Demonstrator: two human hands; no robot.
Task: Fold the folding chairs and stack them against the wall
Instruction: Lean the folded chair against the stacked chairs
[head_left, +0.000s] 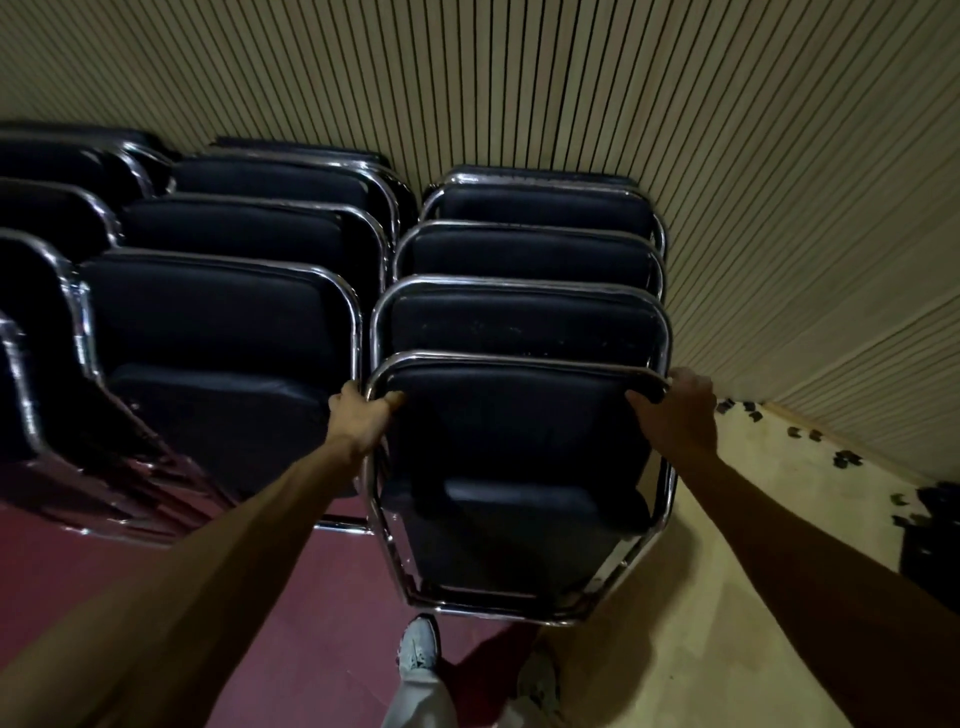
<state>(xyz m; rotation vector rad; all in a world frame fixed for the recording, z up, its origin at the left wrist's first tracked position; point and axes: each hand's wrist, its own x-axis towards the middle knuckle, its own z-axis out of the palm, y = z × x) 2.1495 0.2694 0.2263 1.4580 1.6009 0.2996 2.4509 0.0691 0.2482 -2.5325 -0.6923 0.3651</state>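
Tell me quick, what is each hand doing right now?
Left hand: grips the top left corner of the front folding chair.
Right hand: grips the same chair's top right corner.

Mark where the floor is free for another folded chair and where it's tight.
Free: beige floor between the front black padded chrome-framed folding chair and the ribbed wall, short of the dark scraps; maroon floor before the left chair stack. Tight: the slit between stacks, where the left hand grips the frame.
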